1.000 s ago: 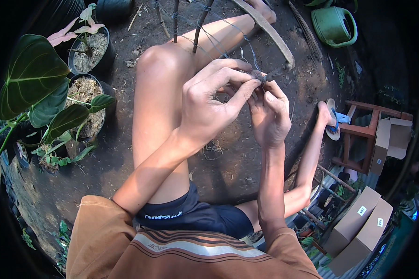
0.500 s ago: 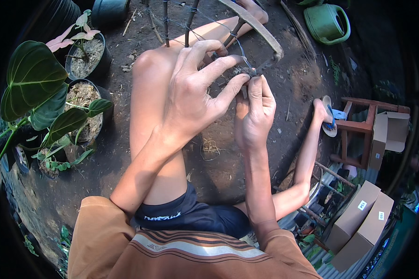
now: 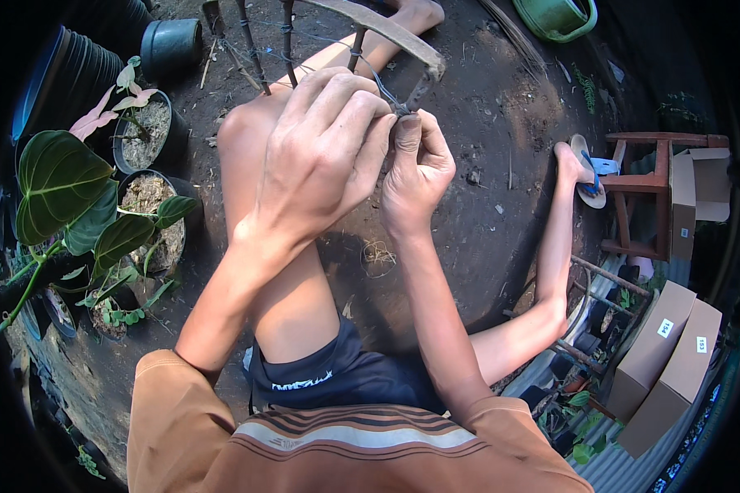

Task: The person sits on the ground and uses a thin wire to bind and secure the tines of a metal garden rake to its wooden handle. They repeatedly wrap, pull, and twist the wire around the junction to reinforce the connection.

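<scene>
A curved wooden strip [image 3: 378, 31] joins several thin dark sticks [image 3: 287, 41] in a frame beyond my hands. Thin blue-grey wire [image 3: 375, 76] runs between the sticks and is wound round some of them. My right hand [image 3: 418, 177] is closed, thumb and forefinger pinching the wire-wrapped end of a dark stick [image 3: 420, 89] below the strip's right end. Beside it, my left hand [image 3: 316, 156] has its fingers bent and bunched against the same joint. Its fingertips are mostly hidden, so what they grip cannot be made out.
Potted plants [image 3: 152, 131] and stacked dark pots [image 3: 70, 82] stand at the left. A tangle of pale fibre [image 3: 377, 259] lies on bare soil between my legs. To the right are a reddish wooden stool [image 3: 662, 185], cardboard boxes [image 3: 666, 361] and, farther off, a green watering can [image 3: 555, 18].
My hands and the wooden frame have shifted left in view. The left hand's fingers, spread before, are now drawn together at the joint. The right hand keeps its pinch.
</scene>
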A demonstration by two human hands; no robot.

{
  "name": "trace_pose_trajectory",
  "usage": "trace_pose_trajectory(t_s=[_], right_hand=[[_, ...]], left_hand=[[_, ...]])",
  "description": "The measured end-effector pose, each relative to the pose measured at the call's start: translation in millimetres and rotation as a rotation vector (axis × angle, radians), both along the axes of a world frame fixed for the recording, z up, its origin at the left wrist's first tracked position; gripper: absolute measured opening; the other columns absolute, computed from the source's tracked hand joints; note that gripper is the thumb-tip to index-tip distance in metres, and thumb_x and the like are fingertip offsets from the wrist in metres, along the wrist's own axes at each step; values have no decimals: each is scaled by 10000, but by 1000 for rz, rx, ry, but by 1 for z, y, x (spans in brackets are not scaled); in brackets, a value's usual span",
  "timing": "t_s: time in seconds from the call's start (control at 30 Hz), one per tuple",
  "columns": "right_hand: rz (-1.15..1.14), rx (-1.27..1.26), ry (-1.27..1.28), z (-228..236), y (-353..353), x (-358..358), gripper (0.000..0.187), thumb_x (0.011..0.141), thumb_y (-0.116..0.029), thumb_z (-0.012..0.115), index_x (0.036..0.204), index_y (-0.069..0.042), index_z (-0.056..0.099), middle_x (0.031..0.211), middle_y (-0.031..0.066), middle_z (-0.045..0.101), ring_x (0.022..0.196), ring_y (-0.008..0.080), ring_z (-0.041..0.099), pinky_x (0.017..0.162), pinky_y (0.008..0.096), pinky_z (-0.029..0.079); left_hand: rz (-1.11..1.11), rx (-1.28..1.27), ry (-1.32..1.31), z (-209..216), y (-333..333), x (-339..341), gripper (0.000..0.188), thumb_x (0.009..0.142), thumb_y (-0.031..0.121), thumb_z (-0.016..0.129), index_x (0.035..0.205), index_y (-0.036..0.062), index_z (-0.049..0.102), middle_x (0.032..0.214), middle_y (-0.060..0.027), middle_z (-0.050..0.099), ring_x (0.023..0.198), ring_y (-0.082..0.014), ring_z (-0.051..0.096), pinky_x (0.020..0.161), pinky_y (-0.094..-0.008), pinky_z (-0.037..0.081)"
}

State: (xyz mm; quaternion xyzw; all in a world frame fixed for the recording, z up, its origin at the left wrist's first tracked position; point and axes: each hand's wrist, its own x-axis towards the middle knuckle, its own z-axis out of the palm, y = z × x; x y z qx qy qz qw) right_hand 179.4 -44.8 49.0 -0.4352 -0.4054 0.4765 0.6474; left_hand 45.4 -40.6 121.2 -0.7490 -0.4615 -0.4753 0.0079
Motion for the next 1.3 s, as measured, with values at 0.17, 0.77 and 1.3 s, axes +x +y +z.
trace_pose_trajectory(t_s=[0.17,0.77,1.3], right_hand=[[-20,91,-41,5,5,-9,208,999,-193,734,1003,14,713,956,1,689,862,54,579,758,231,484],[82,127,104,5,0,11,173,1006,-161,717,1078,-4,721,933,-13,711,789,22,623,655,194,480],[214,76,166,-9,-2,32,231,1009,-226,716,1095,-12,724,942,-5,707,834,36,642,686,206,503]], left_hand=[[62,-295,12,19,-11,4,127,841,101,740,872,30,640,852,-129,667,775,-304,678,705,-391,551],[-267,-72,157,-4,-8,-9,207,797,-58,765,970,11,673,1000,-142,704,1050,-389,692,1061,-530,491],[-216,-221,212,12,-60,23,156,908,48,741,1058,7,736,908,-113,756,835,-243,740,970,-441,552]])
